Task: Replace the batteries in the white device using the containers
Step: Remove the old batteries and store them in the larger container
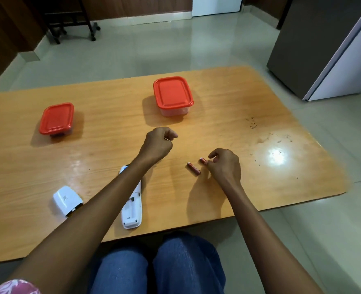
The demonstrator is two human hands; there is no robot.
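A white remote-like device [132, 205] lies face down on the wooden table [111, 134] with its battery bay uncovered, partly hidden under my left forearm. Its white cover [67, 200] lies to the left. Two red batteries rest on the table: one [193, 168] lies free, the other [203, 160] is at the fingertips of my right hand [224, 164]. My left hand [158, 143] hovers over the table with curled fingers and nothing visible in it. Two clear containers with red lids stand farther back, a small one [57, 118] at left and a larger one [172, 94] in the middle.
The table's right part shows dark specks [252, 122] and a light glare. A grey and white cabinet [323, 47] stands on the floor at right. A dark wheeled stand [69, 20] is at the far left. My knees in blue jeans [158, 266] are under the near edge.
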